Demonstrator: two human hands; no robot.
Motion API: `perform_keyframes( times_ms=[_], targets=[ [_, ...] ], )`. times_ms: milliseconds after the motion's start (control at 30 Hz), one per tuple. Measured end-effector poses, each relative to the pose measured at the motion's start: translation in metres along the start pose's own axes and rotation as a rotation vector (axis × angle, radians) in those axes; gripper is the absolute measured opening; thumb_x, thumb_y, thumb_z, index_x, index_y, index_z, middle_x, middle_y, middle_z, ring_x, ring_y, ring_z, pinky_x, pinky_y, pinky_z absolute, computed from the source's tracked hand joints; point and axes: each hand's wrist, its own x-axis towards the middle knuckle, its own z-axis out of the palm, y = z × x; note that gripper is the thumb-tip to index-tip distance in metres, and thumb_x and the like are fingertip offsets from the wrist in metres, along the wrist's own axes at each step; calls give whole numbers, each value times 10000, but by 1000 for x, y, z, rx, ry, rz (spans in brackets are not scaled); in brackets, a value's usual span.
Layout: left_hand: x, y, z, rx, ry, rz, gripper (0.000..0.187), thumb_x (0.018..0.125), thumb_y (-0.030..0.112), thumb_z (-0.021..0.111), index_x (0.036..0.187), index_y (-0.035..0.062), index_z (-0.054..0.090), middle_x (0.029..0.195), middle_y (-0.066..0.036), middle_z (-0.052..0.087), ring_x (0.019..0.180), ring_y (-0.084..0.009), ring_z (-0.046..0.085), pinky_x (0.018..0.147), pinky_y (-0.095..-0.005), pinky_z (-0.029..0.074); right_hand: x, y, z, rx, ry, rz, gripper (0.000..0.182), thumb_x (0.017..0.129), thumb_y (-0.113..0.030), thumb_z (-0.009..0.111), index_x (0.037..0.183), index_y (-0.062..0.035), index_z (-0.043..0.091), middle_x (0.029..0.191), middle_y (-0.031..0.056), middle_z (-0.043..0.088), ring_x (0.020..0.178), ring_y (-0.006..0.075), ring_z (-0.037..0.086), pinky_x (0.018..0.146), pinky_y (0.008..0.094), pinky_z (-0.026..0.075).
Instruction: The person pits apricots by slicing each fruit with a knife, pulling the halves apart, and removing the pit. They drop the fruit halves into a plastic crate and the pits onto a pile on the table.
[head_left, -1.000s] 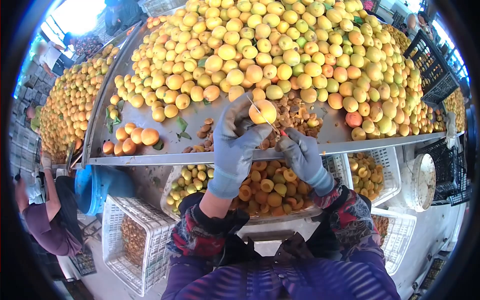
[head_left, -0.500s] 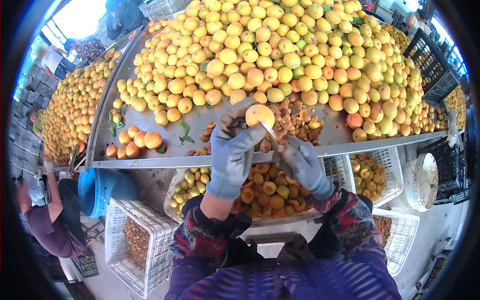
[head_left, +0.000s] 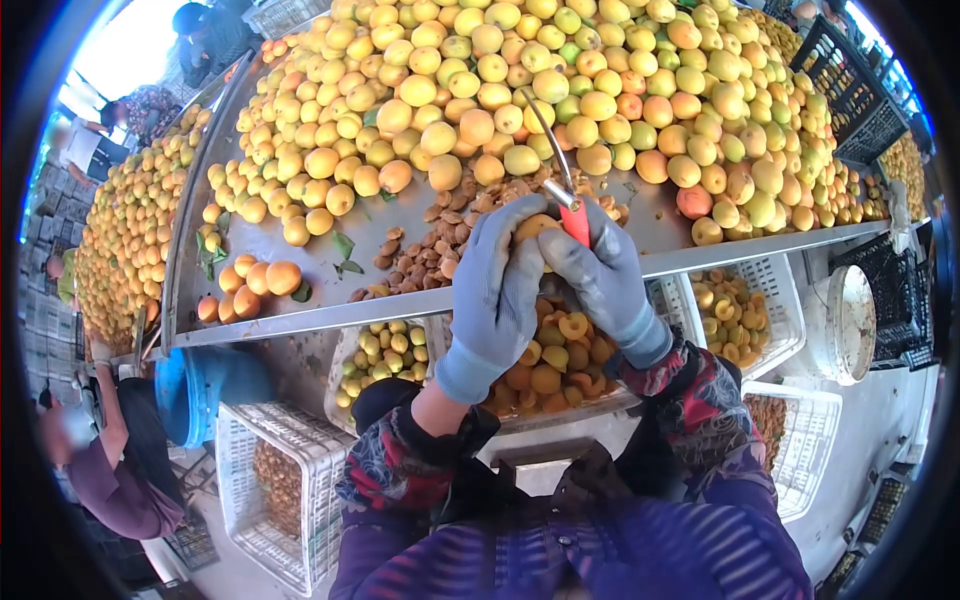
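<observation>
My left hand [head_left: 497, 300], in a grey glove, is closed around an apricot [head_left: 537, 229] above the table's front edge. My right hand [head_left: 608, 280], gloved too, grips a red-handled knife [head_left: 575, 222] with a thin curved blade pointing up and away. Its fingers also press against the apricot, so both hands meet at the fruit, which is mostly covered by gloves. Behind them lies a heap of brown apricot pits [head_left: 432, 250] on the metal table [head_left: 330, 312]. Halved apricots [head_left: 545, 378] fill a container below my hands.
A big pile of whole apricots [head_left: 520, 75] covers the table's far part. Below the edge are a blue bucket [head_left: 215, 385], white crates [head_left: 285, 490], a crate of fruit [head_left: 730, 310] and a white bucket [head_left: 850, 325]. A person in purple [head_left: 120, 480] sits at left.
The knife blade, earlier against the apricot, now points upward away from it. My right hand has moved in against the fruit, and the gloves cover more of it.
</observation>
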Motion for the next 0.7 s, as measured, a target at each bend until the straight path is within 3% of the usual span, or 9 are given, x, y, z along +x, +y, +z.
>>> perform_keyframes(
  times_ms=[67,333,400,433,467,500,600,667,700],
  targets=[
    [-3,3,5,-155,74,-225,236,961,127,461,1131,-20,529,1049,-140,577,929,-249,572,858,-311,432,-1,2,-3,-73,-48,17,180,916,-163,607,1022,-27,554,885,-26,550,798,40,480,709,206,426],
    [-8,0,5,-113,87,-156,211,977,161,423,1046,0,541,932,-74,565,816,-131,542,721,-250,449,-6,1,-10,-327,-78,-42,191,900,-173,629,980,-15,558,816,-35,534,744,36,466,668,212,422],
    [-8,7,-7,-512,121,-598,241,985,216,409,1021,19,543,873,-40,569,717,-81,523,597,-202,432,-9,-1,-12,-499,-101,-103,194,878,-161,649,976,-22,554,793,-21,535,705,31,453,630,210,403],
    [-8,11,4,-434,219,-518,268,986,266,410,1014,34,541,821,-14,570,641,-48,499,517,-173,396,-10,-1,-14,-496,-103,-101,194,878,-161,649,976,-22,554,793,-21,535,705,31,453,630,210,403],
    [-9,14,2,-433,221,-518,268,986,266,410,1014,34,541,821,-14,570,641,-48,499,517,-173,396,-11,-2,-17,-385,-108,-11,236,900,-210,598,1045,-27,565,752,-20,556,608,25,471,524,185,369],
    [-11,15,-2,-501,157,-556,263,984,268,416,1022,40,541,816,-12,572,641,-47,502,525,-175,401,-11,-3,-19,-276,-112,78,299,923,-260,548,1115,-32,577,711,-19,577,511,20,489,417,160,336],
    [-13,18,-10,-590,24,-612,241,979,242,442,1050,32,537,803,0,561,662,-46,496,559,-182,412,-9,-18,-22,-288,21,264,385,942,-349,481,1130,-29,588,624,-16,560,442,31,465,379,167,304],
    [-18,20,-11,-267,-223,-519,218,971,191,455,1061,10,539,803,9,544,673,-50,479,586,-189,411,-8,-15,-25,-304,31,241,474,952,-422,418,1137,-22,592,590,-19,540,424,31,435,374,168,288],
    [-23,16,-11,-88,-279,-359,225,963,161,467,1088,-11,541,828,1,534,678,-60,465,617,-193,412,-7,-16,-27,-222,30,256,385,936,-380,483,1081,-46,606,578,-12,539,410,40,434,366,177,294]
  ],
)
